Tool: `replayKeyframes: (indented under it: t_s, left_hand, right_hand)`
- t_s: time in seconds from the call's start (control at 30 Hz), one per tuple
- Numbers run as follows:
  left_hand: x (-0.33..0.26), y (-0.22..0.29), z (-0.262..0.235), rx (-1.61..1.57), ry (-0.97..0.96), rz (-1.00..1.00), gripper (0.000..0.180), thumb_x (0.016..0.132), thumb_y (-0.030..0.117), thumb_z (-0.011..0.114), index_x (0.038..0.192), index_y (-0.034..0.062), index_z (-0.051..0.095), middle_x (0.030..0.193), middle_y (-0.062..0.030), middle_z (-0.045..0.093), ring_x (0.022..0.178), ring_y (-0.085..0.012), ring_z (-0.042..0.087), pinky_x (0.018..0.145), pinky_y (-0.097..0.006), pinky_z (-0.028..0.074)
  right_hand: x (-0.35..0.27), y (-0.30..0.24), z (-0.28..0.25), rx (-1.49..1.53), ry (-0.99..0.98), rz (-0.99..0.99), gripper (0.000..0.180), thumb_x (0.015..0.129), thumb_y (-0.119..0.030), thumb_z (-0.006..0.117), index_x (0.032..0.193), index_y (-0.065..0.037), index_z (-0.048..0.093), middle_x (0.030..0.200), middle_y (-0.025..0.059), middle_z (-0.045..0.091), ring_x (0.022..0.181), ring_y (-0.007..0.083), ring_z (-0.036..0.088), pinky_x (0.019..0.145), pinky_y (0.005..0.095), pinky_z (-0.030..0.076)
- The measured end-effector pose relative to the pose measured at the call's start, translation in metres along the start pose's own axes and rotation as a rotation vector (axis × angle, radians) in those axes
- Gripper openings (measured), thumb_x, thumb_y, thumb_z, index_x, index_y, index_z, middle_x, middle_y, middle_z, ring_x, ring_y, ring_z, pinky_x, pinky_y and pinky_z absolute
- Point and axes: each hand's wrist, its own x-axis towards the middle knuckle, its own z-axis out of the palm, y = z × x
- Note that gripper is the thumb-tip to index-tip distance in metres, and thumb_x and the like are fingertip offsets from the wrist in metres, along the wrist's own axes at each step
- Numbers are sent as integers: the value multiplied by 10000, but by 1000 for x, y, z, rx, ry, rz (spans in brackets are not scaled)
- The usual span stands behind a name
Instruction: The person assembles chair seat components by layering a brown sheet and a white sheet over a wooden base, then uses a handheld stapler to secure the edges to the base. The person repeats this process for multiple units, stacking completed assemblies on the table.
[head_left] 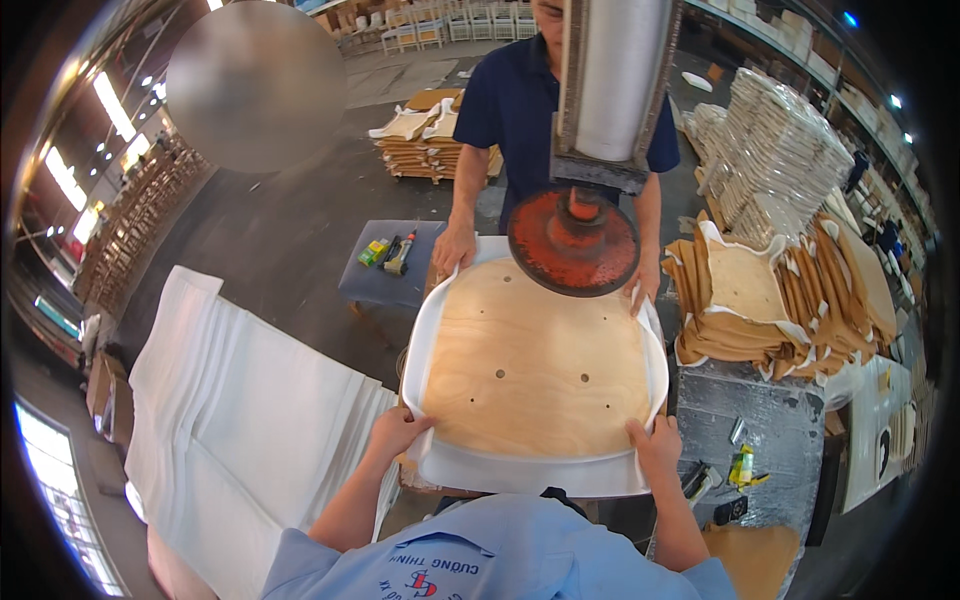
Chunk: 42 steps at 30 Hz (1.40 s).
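Note:
A plywood seat panel (540,350) with several drilled holes lies in front of me, on top of a white padding sheet (530,474) whose edges curl up around it. At the near left corner my left hand (398,432) pinches the sheet's edge. My right hand (655,447) grips the same edge at the near right corner, thumb close to the panel's rim. Across from me a co-worker in a dark shirt (510,110) has both hands on the far corners. Above the panel's far part hangs a round red press disc (575,245) on a metal column.
A stack of white sheets (240,400) stands at my left. Tools lie on a blue-grey stool (390,262) beyond it. On the right, a grey table (740,410) carries stapler-like tools, a yellow-green box and stacked brown covered panels (745,290). Wrapped stacks (775,150) stand farther back.

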Motion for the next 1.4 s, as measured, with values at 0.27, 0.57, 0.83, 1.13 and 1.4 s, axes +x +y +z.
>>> replayKeyframes:
  t_s: [0.27, 0.57, 0.83, 1.13, 1.4]
  left_hand:
    - [5, -1, 3, -1, -12, -14, 662, 847, 661, 835, 916, 2, 837, 876, -181, 811, 821, -344, 786, 761, -474, 590]
    - [13, -12, 9, -188, 2, 4, 557, 891, 479, 882, 989, -65, 811, 862, -170, 805, 784, -244, 767, 733, -409, 586]
    - [16, -14, 16, -291, -32, 3, 491, 964, 374, 868, 1060, -99, 778, 905, -115, 789, 790, -170, 717, 742, -362, 575]
    - [12, -9, 14, -319, -45, -6, 541, 951, 422, 872, 1074, -98, 785, 925, -130, 798, 803, -178, 731, 760, -363, 581]
    - [13, -19, 18, -249, 19, 9, 560, 916, 494, 869, 981, -58, 803, 857, -135, 798, 785, -204, 747, 747, -395, 582]
  right_hand:
    - [-1, 4, 3, 23, 51, -40, 557, 881, -485, 867, 1025, 27, 702, 1060, 221, 659, 952, 467, 686, 827, 557, 558]
    - [-1, 12, 12, -2, 113, -35, 613, 825, -550, 903, 1027, -8, 701, 1057, 223, 705, 952, 466, 720, 805, 558, 582]
    - [3, 7, -1, 10, -49, 116, 751, 879, -635, 835, 1230, 13, 694, 1169, 212, 704, 1082, 420, 718, 909, 523, 582]
    - [5, 5, -2, -11, -66, 141, 795, 884, -663, 817, 1259, 27, 694, 1221, 227, 715, 1128, 416, 726, 956, 517, 585]
    - [4, -4, -4, 156, -14, 198, 956, 850, -559, 890, 1539, -29, 490, 1349, 293, 710, 1244, 478, 695, 1048, 528, 551]
